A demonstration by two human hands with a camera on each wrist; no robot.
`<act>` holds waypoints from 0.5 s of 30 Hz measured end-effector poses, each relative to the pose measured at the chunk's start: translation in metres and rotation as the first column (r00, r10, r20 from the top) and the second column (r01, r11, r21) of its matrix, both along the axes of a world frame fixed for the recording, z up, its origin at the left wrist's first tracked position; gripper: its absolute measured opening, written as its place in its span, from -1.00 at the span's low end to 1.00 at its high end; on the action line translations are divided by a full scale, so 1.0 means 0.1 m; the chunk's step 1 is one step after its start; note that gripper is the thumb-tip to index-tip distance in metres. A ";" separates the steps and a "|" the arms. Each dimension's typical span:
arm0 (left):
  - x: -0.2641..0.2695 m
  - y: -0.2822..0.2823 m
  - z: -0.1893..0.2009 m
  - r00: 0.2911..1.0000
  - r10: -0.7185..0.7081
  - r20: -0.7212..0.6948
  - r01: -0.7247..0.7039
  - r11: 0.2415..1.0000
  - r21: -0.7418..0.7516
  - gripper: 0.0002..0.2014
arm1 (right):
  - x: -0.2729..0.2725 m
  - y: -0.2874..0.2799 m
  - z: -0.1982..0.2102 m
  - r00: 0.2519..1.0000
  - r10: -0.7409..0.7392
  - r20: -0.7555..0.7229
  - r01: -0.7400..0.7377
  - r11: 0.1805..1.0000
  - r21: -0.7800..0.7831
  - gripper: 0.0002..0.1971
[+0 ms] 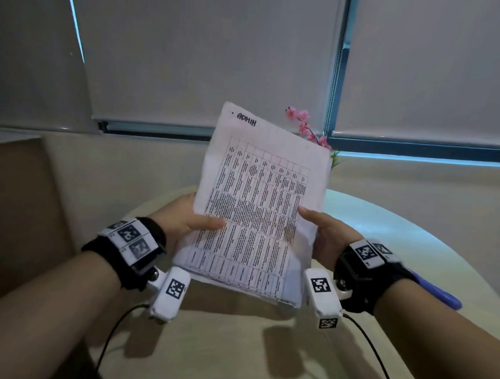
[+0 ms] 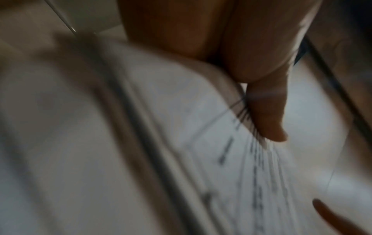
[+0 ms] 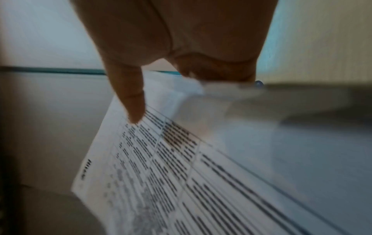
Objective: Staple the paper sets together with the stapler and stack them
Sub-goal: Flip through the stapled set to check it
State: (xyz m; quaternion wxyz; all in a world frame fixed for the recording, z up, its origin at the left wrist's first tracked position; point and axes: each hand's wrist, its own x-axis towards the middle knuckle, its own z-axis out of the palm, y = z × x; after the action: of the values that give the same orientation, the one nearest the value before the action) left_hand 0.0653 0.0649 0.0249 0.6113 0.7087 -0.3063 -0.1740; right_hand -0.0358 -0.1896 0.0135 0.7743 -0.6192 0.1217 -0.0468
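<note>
A set of printed sheets (image 1: 256, 207) with a table of text and "ADMIN" handwritten at the top is held up above the round table (image 1: 386, 225). My left hand (image 1: 189, 218) grips its left edge, thumb lying across the front page. My right hand (image 1: 322, 228) grips the right edge, thumb on the front. The left wrist view is blurred and shows my thumb on the paper set (image 2: 221, 159). The right wrist view shows my thumb pressing the printed page (image 3: 181, 167) with curled fingers behind. A blue-purple stapler (image 1: 440, 292) lies partly hidden behind my right wrist.
Pink artificial flowers (image 1: 304, 125) stand behind the paper at the table's far side. Window blinds (image 1: 206, 56) fill the background. A brown panel or seat side (image 1: 16, 206) is on the left. Cables hang from both wrist cameras over the near table edge.
</note>
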 end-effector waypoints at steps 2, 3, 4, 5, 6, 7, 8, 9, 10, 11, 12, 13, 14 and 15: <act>-0.04 -0.07 -0.10 0.999 -0.003 -0.047 0.004 1.000 0.030 -0.45 | 0.04 -0.06 0.00 0.990 -0.124 0.069 0.126 0.992 -0.029 -0.62; -0.05 -0.11 -0.12 0.999 0.017 -0.034 -0.015 0.999 0.047 -0.45 | 0.05 -0.08 0.03 0.976 -0.191 0.105 0.201 0.975 -0.096 -0.61; -0.06 -0.16 -0.13 0.999 0.038 -0.005 -0.037 0.998 0.055 -0.45 | 0.05 -0.09 0.07 0.957 -0.246 0.152 0.270 0.948 -0.169 -0.61; -0.11 -0.21 -0.09 0.998 0.057 0.034 -0.059 0.997 0.054 -0.45 | 0.05 -0.11 0.12 0.935 -0.283 0.213 0.330 0.915 -0.232 -0.62; -0.15 -0.28 -0.05 0.993 0.080 0.086 -0.084 0.996 0.043 -0.49 | 0.00 -0.11 0.19 0.910 -0.306 0.280 0.382 0.880 -0.282 -0.66; -0.22 -0.34 0.02 0.985 0.106 0.136 -0.110 0.994 0.023 -0.57 | -0.06 -0.09 0.27 0.883 -0.320 0.345 0.431 0.843 -0.321 -0.70; -0.28 -0.39 0.08 0.974 0.126 0.188 -0.125 0.992 -0.018 -0.65 | -0.14 -0.08 0.34 0.852 -0.334 0.403 0.480 0.806 -0.348 -0.73; -0.35 -0.44 0.15 0.960 0.140 0.243 -0.129 0.990 -0.063 -0.69 | -0.22 -0.09 0.39 0.817 -0.347 0.460 0.524 0.780 -0.343 -0.76; -0.40 -0.49 0.20 0.941 0.158 0.300 -0.132 0.986 -0.104 -0.69 | -0.32 -0.09 0.44 0.781 -0.348 0.518 0.554 0.770 -0.317 -0.78; -0.48 -0.51 0.23 0.922 0.172 0.347 -0.134 0.982 -0.130 -0.68 | -0.40 -0.10 0.44 0.747 -0.352 0.564 0.574 0.770 -0.279 -0.81; -0.51 -0.53 0.23 0.900 0.191 0.392 -0.141 0.978 -0.153 -0.64 | -0.49 -0.12 0.43 0.720 -0.356 0.596 0.584 0.774 -0.243 -0.84; -0.55 -0.54 0.22 0.883 0.205 0.423 -0.150 0.976 -0.160 -0.60 | -0.55 -0.14 0.39 0.703 -0.363 0.611 0.592 0.776 -0.220 -0.87; -0.57 -0.55 0.19 0.871 0.216 0.440 -0.162 0.974 -0.156 -0.56 | -0.61 -0.17 0.33 0.707 -0.365 0.605 0.584 0.784 -0.209 -0.90; -0.60 -0.56 0.16 0.873 0.217 0.437 -0.173 0.975 -0.138 -0.53 | -0.66 -0.20 0.27 0.723 -0.364 0.587 0.571 0.793 -0.211 -0.92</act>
State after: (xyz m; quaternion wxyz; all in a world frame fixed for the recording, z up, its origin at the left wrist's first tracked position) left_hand 0.0055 0.0091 0.0407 0.5711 0.7272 -0.3740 0.0715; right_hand -0.1022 -0.2091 0.0409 0.6043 -0.6675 0.0529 -0.4318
